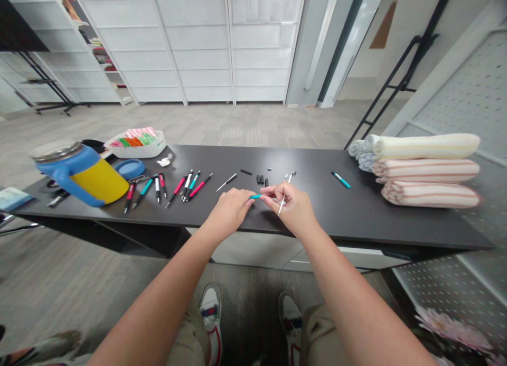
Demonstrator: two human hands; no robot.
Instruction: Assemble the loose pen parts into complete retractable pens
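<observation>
Over the table's front part, my left hand (pixel 231 210) pinches one end of a teal pen barrel (pixel 255 197) between thumb and fingers. My right hand (pixel 293 206) is closed, its thumb and index fingertips at the barrel's other end. A thin white rod (pixel 281 205), like a pen refill, sticks out between the right hand's fingers. Just beyond the hands lie small black pen parts (pixel 260 179), a black tube (pixel 246 171) and a slim black-and-silver pen piece (pixel 226 182). Another teal pen piece (pixel 341 179) lies to the right.
Several red, teal, white and black pens (pixel 190 185) lie on the dark table (pixel 317 213), left of my hands. Farther left stand a blue-and-yellow jug (pixel 85 173), a blue lid (pixel 130 169) and a white basket (pixel 152 150) of colourful packets. Rolled towels (pixel 430 168) are stacked at right.
</observation>
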